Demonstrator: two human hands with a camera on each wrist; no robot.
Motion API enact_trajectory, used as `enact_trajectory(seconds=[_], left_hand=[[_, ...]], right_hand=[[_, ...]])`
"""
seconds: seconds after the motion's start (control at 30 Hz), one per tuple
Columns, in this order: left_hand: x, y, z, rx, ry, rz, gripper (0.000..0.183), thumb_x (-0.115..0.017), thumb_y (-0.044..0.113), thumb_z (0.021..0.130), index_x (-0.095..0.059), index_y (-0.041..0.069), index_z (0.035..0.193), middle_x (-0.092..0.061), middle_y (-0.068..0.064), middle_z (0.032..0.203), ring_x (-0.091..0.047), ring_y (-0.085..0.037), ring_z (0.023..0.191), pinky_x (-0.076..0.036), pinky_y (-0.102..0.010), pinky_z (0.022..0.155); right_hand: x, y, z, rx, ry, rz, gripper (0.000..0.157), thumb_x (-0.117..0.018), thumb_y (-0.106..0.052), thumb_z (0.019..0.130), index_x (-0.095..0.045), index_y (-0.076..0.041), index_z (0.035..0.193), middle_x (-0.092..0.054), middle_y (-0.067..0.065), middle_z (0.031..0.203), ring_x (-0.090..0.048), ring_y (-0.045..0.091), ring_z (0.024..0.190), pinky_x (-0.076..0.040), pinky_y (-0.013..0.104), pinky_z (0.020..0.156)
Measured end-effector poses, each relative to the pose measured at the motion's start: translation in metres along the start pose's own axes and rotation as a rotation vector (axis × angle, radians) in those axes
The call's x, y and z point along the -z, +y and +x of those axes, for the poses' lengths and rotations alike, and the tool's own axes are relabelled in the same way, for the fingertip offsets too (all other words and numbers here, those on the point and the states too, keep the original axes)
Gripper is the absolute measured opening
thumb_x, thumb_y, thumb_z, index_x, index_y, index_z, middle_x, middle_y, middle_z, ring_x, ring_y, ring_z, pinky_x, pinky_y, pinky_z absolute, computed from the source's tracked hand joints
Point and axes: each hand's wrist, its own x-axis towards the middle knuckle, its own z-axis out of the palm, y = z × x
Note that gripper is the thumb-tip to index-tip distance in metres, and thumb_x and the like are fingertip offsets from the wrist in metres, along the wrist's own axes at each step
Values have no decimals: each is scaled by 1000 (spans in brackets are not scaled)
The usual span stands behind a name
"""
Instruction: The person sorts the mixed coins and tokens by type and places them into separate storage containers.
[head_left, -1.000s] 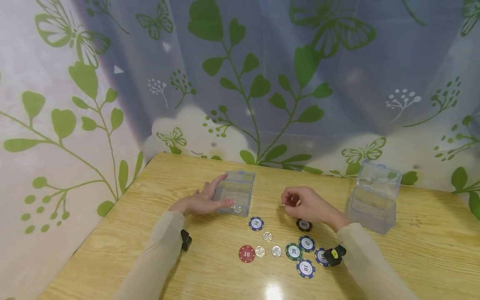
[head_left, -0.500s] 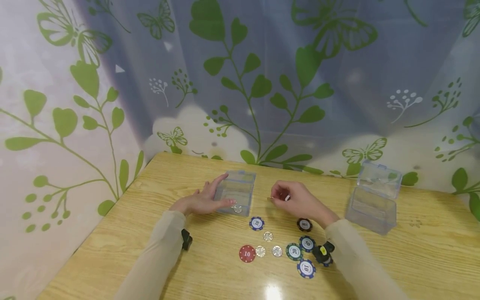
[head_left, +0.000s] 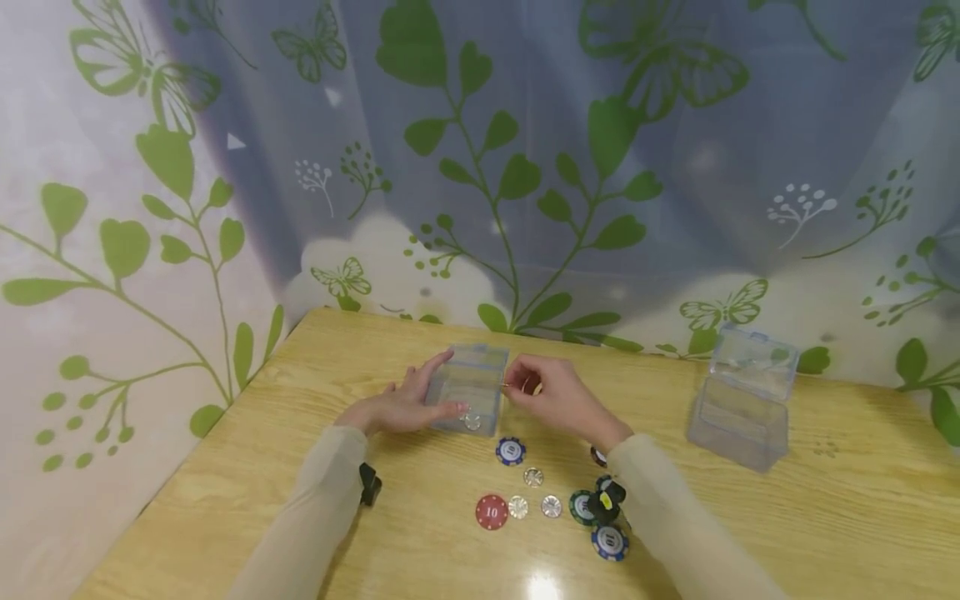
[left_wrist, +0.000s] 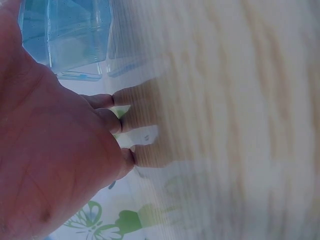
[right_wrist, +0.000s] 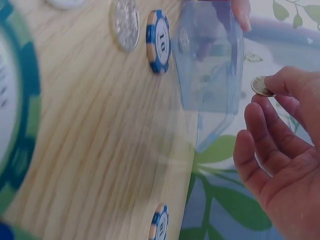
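A clear plastic box [head_left: 472,387] with its lid swung back sits at the table's middle-left. One shiny coin [head_left: 472,422] shows in its near part. My left hand [head_left: 405,404] lies against the box's left side, index finger and thumb spread along it. In the left wrist view the other fingertips touch the tabletop. Between thumb and fingertips my right hand [head_left: 551,396] pinches a gold-coloured coin [right_wrist: 260,86], held at the box's right edge. The right wrist view has that coin above and apart from the box wall.
Nearer me lie a blue chip [head_left: 511,451], a red chip [head_left: 491,512] and several shiny coins [head_left: 551,506]. More chips [head_left: 610,542] lie partly under my right wrist. A second clear box [head_left: 738,421], lid up, stands at right. A patterned curtain [head_left: 525,208] hangs behind.
My right hand has moved left with the coin, from above the black chip to the box's right edge. The left hand and the box have stayed in place.
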Motion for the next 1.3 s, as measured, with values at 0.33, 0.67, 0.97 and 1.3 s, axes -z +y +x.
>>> enact_trajectory(seconds=[0.33,0.67,0.97,1.3], left_hand=[[-1,-2,1,-1,5,9,99,-57,66,95,6,36,164,3,-15,173,15,-45,157,10,-70,122],[0,-3,-3,-10,14,-12,101,-58,69,92,4,36,165,3,-17,173,15,-46,157,10,-72,121],[0,-2,0,-10,13,-7,101,-57,70,92,5,36,165,3,-15,173,14,-45,157,10,-72,121],[1,-2,1,-14,5,-6,100,-58,69,93,2,36,165,4,-15,173,16,-45,157,11,-72,120]], right_hand=[[-19,-10,12,16,30,-23,3,-71,-9,92,-72,-7,95,-72,1,85,-61,7,75,-53,20,69],[-33,-14,19,-5,19,-82,4,-72,-9,90,-71,-10,94,-70,-1,81,-58,7,70,-50,20,64],[-34,-13,21,-31,6,-132,3,-70,-10,92,-72,-10,94,-71,-2,82,-60,7,71,-52,23,67],[-39,-9,21,-33,-6,-131,4,-72,-10,91,-71,-9,94,-71,-2,82,-58,6,71,-51,22,67]])
